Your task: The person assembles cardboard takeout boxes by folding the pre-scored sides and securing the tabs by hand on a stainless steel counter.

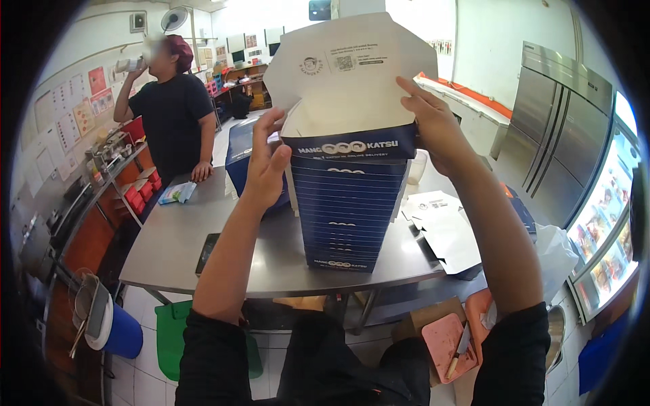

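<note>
The left hand (267, 166) is open wide, with its fingers and thumb spread apart. It is at the left side of the top blue and white cardboard box (352, 143), and I cannot tell if it touches it. The right hand (437, 132) is partly open at the right side of that box, with a finger and thumb reaching by the rim. I cannot tell if it pinches the wall.

The top box sits on a tall stack of blue cardboard boxes (349, 210) (they fit one inside the other), and its big white lid flap (359, 57) stands up at the far side. The stack is at the near edge of a shiny grey metal table (166, 233).

To the left are a black phone (208, 252) and, farther off, another blue cardboard box (240, 162). To the right lie flat white card pieces (450, 233). At the far left, a person in a dark shirt (172, 111) drinks, one hand on the table.
</note>
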### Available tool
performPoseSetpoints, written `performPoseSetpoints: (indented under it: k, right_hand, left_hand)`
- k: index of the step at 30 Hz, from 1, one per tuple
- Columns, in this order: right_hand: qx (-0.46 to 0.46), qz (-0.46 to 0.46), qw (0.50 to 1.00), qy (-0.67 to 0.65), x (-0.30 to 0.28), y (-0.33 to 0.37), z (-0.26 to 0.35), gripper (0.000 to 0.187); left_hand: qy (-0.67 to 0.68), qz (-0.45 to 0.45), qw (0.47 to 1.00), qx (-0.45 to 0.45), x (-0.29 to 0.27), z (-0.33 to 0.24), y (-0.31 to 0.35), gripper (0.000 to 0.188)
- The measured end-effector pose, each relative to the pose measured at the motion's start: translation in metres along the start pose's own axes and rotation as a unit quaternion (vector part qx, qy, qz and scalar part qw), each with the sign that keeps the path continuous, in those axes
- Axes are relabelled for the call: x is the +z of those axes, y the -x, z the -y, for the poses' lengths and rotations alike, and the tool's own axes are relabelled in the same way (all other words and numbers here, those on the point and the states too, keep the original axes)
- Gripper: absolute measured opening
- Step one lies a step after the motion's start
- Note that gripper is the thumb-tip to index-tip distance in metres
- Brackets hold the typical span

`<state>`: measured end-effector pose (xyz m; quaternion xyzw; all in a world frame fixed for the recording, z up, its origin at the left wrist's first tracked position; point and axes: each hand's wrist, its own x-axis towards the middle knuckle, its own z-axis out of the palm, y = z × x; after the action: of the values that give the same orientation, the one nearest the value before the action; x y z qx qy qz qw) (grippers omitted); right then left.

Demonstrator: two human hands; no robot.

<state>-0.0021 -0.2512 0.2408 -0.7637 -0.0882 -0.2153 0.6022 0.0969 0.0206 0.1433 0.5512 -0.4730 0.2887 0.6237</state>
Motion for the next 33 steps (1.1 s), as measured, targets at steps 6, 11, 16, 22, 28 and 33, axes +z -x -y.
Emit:
performPoseSetpoints:
  k: [6,11,16,22,28,33]
  right_hand:
    - [-0.027,0.047,0.995,0.082,0.021,0.004,-0.005,0.066]
    - [-0.08,0.122,0.966,0.215,0.02,0.039,-0.005,0.071]
    - [-0.238,0.11,0.919,0.293,0.027,0.051,-0.02,0.056]
    - [-0.392,0.076,0.79,0.465,0.03,0.032,-0.033,0.032]
    - [-0.38,0.117,0.846,0.355,0.023,0.019,-0.039,0.018]
    - [-0.333,0.125,0.885,0.3,0.029,0.019,-0.044,0.017]
  left_hand:
    - [-0.353,-0.047,0.922,0.149,-0.009,-0.001,-0.011,0.056]
    - [-0.418,0.061,0.883,0.206,0.052,-0.054,-0.024,0.04]
    - [-0.425,0.168,0.884,0.099,0.065,-0.067,-0.04,0.024]
    - [-0.416,0.208,0.882,0.079,0.053,-0.064,-0.049,0.022]
    - [-0.477,0.173,0.857,0.088,0.064,-0.068,-0.039,0.022]
    - [-0.53,0.164,0.83,0.058,0.069,-0.077,-0.034,0.023]
